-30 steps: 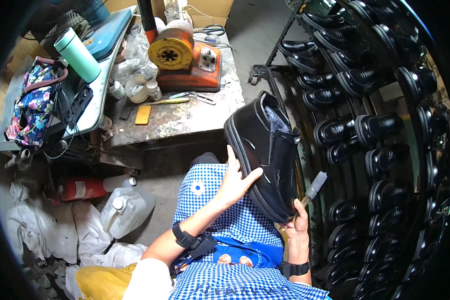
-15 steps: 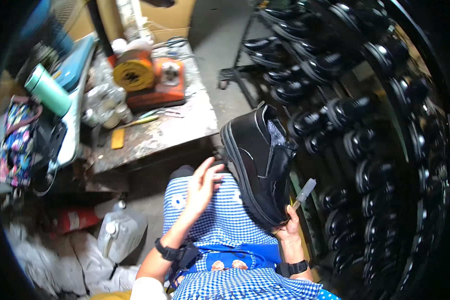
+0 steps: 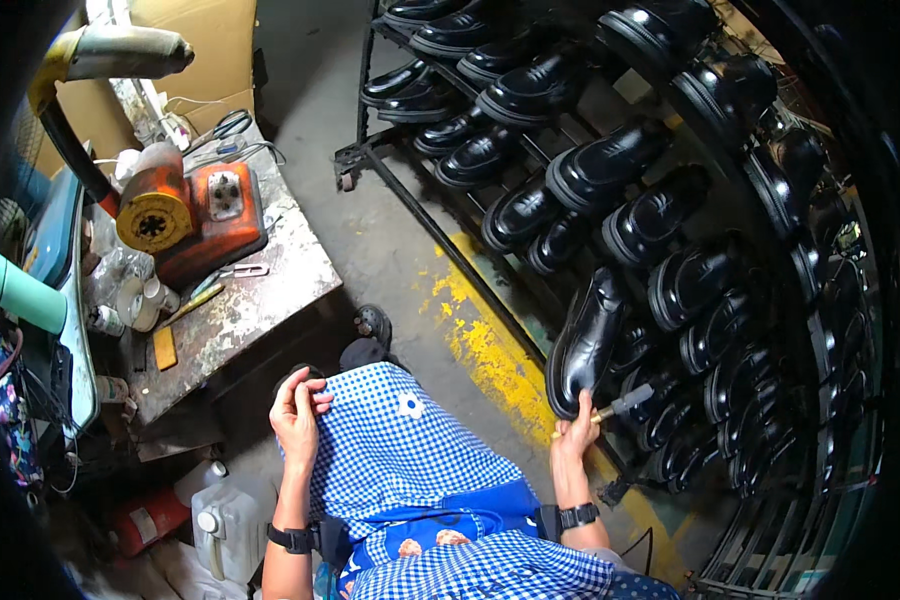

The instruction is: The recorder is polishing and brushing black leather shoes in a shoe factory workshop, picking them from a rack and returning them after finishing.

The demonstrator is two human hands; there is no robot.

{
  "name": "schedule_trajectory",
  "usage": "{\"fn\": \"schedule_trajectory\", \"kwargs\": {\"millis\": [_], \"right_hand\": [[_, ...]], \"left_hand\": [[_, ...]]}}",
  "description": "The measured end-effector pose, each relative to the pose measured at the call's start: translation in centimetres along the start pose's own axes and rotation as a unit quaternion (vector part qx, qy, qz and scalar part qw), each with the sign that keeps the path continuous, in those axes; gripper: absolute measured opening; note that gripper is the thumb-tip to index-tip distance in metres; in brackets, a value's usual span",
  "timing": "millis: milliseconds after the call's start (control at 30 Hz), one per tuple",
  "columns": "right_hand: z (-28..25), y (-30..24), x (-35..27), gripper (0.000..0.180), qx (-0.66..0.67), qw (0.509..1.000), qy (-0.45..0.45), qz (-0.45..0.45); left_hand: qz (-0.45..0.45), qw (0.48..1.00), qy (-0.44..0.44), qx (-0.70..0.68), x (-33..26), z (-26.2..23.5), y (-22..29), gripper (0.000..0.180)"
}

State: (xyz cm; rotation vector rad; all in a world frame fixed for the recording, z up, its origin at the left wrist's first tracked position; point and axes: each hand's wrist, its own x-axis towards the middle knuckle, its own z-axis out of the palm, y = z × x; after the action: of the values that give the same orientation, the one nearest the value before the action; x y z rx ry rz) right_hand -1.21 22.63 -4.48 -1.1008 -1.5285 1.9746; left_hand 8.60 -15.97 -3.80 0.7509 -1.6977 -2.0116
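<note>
My right hand (image 3: pixel 573 440) is closed around the pale handle of a small brush (image 3: pixel 625 400) with a grey end, which points up and to the right. Its thumb presses on the toe of a glossy black shoe (image 3: pixel 584 345), held tilted, toe toward me, at the near edge of a shoe rack (image 3: pixel 425 210). The shoe overlaps others behind it, so I cannot tell whether it rests on the rack. Over the left side of my checked apron (image 3: pixel 400 440), my left hand (image 3: pixel 297 415) hovers with loosely curled fingers and nothing in them.
More black shoes (image 3: pixel 610 165) fill the rack's tiers. On the left, a worn workbench (image 3: pixel 270 310) bears an orange-red machine (image 3: pixel 210 225), a yellow block (image 3: pixel 164 348) and small jars. A white jug (image 3: pixel 232 525) stands below. Yellow paint (image 3: pixel 480 325) marks the floor beside the rack.
My view has turned right toward the rack. The shoe has moved from over my lap to the rack's edge, still at my right hand. My left hand has drawn away from it to the left.
</note>
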Motion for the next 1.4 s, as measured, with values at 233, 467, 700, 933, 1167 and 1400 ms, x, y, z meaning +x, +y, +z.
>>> {"fn": "schedule_trajectory", "kwargs": {"millis": [233,467,700,933,1167,1400], "right_hand": [[10.4,1.0,7.2,0.047,0.103,0.987,0.126,0.015],[9.2,4.1,5.8,0.027,-0.136,0.983,-0.088,-0.088],[19.4,0.9,12.3,0.032,-0.163,0.977,-0.112,-0.074],[23.8,-0.6,17.2,0.059,-0.005,0.936,-0.142,0.323],[20.3,-0.8,14.6,0.038,0.07,0.916,-0.204,0.337],[8.3,2.4,1.7,0.04,0.097,0.885,-0.27,0.367]], "left_hand": [[0.034,0.998,0.026,0.04,-0.5,0.7,0.0,0.024],[0.048,0.995,0.049,0.072,-0.8,1.0,-0.2,0.021],[0.09,0.984,0.031,0.149,-0.6,1.7,0.2,0.02],[0.078,0.986,0.035,0.145,-0.4,2.1,0.0,0.02],[0.098,0.979,0.021,0.179,0.2,2.8,-0.1,0.02],[0.11,0.974,0.012,0.2,0.0,2.8,0.2,0.02]]}}
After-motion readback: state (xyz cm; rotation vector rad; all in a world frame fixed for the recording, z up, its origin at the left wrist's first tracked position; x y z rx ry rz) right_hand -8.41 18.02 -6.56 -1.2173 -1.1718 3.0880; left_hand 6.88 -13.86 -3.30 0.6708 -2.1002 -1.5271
